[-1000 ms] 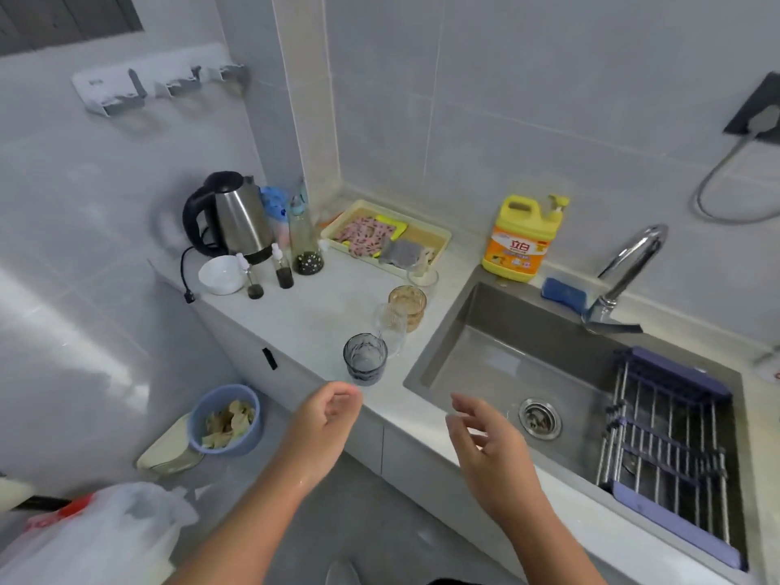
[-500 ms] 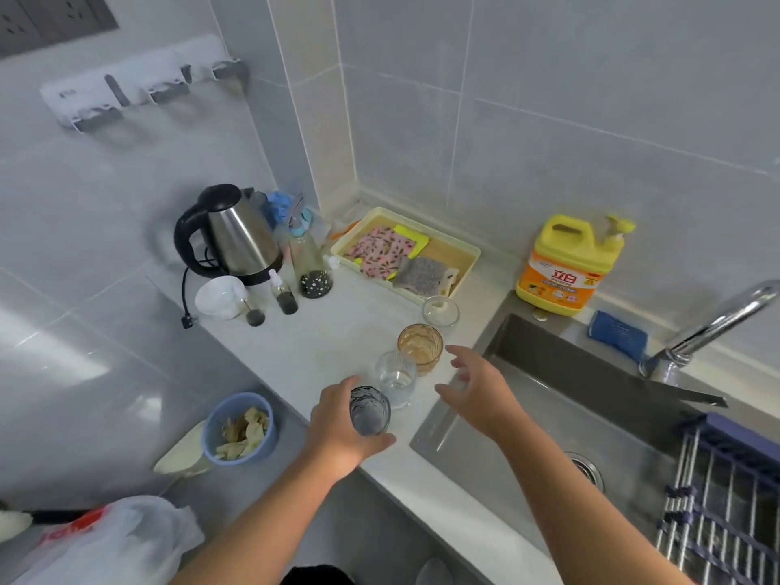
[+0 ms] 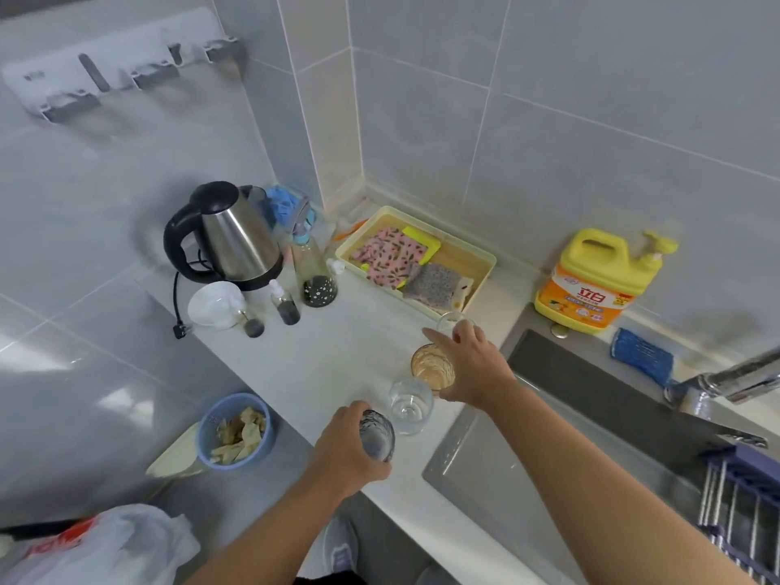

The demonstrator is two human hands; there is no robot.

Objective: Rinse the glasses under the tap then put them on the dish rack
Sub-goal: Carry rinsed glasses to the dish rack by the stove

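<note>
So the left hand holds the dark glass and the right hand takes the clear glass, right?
No: the head view shows the right hand taking the amber glass, not the clear glass; the left hand does hold the dark glass.

Parts lost behind hands and edges.
The right hand [image 3: 472, 365] covers one side of the amber glass [image 3: 430, 367] and most of the small clear glass [image 3: 452, 319] behind it; whether it grips either is unclear. The left hand [image 3: 346, 453] hides the near side of the dark glass [image 3: 377, 434]. The right edge cuts off the tap [image 3: 734, 380] and dish rack [image 3: 738, 491].
</note>
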